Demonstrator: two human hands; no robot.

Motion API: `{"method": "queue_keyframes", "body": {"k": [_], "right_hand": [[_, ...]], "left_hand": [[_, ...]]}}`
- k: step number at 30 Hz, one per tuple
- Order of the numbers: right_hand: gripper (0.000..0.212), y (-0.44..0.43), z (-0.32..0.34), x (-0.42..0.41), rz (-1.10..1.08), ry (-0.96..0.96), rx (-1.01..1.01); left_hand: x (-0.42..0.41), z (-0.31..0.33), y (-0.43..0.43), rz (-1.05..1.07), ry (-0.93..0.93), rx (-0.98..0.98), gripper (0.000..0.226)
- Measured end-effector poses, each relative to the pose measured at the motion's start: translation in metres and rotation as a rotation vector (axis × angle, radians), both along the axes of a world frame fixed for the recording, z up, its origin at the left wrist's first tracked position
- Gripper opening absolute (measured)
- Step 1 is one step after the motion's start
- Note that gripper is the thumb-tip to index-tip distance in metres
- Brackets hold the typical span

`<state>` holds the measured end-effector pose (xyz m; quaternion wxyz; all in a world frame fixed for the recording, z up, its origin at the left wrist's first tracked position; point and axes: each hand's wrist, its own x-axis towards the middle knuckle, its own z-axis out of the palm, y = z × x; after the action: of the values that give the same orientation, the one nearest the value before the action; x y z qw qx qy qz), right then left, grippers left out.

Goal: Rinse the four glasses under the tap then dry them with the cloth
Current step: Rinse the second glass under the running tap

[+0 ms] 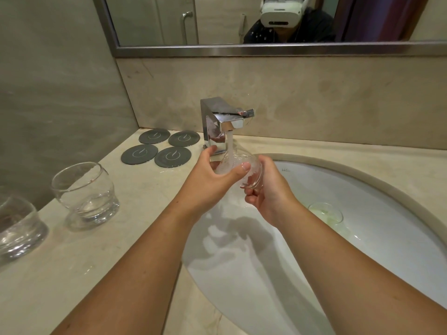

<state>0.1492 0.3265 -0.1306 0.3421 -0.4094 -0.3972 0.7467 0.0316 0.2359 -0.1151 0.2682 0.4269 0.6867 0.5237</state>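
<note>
Both my hands hold one clear glass (244, 163) tilted under the chrome tap (222, 122), and running water pours into it. My left hand (212, 177) grips its near side with the thumb across the front. My right hand (266, 189) holds its base from the right. Two more clear glasses stand on the counter at left: one upright (84, 194), one cut off by the frame edge (17, 228). Another glass (326, 213) sits in the white sink (375, 226) near the drain. No cloth is in view.
Several dark round coasters (164, 147) lie on the beige counter (72, 274) left of the tap. A mirror (242, 25) runs along the wall above. A grey wall closes off the left side.
</note>
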Motion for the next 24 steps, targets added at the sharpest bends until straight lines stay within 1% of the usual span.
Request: {"method": "queue_keyframes", "body": {"k": [2,5,6,8,11,14,17,18,21,24], "right_hand": [[0.027,0.0006,-0.0013,-0.0014,-0.003,0.0,0.042],[0.031,0.0017,-0.0024,-0.0019,-0.003,-0.025,0.092],[0.034,0.0019,-0.0021,-0.0019,0.006,-0.017,0.093],[0.038,0.0022,-0.0013,-0.0019,0.033,0.007,0.082],[0.043,0.0032,-0.0004,-0.0014,0.046,0.015,0.089],[0.036,0.0034,-0.0006,-0.001,-0.02,-0.011,0.17],[0.028,0.0031,-0.0001,-0.0002,-0.094,-0.029,0.241],[0.026,0.0031,0.0004,0.0001,-0.108,-0.023,0.25],[0.023,0.0034,0.001,0.0003,-0.132,-0.002,0.259],[0.021,0.0033,-0.0001,-0.0007,-0.127,0.0,0.256]], "left_hand": [[0.0007,0.0002,-0.0001,0.015,-0.003,-0.008,0.122],[-0.0006,-0.0005,0.0004,0.012,-0.054,0.012,0.1],[-0.0016,-0.0003,0.0003,0.01,-0.082,0.019,0.097],[-0.0038,0.001,0.0002,0.003,-0.114,0.04,0.102],[-0.0059,0.0014,-0.0015,-0.031,-0.1,0.064,0.106],[-0.0054,-0.0003,-0.0025,-0.108,-0.101,0.056,0.106],[-0.004,-0.001,-0.0009,-0.141,-0.169,0.052,0.115],[-0.0032,-0.0003,-0.0014,-0.137,-0.186,0.042,0.112],[-0.0029,-0.0003,-0.0021,-0.1,-0.2,0.019,0.087],[-0.0031,-0.0008,-0.0017,-0.061,-0.181,0.027,0.077]]}}
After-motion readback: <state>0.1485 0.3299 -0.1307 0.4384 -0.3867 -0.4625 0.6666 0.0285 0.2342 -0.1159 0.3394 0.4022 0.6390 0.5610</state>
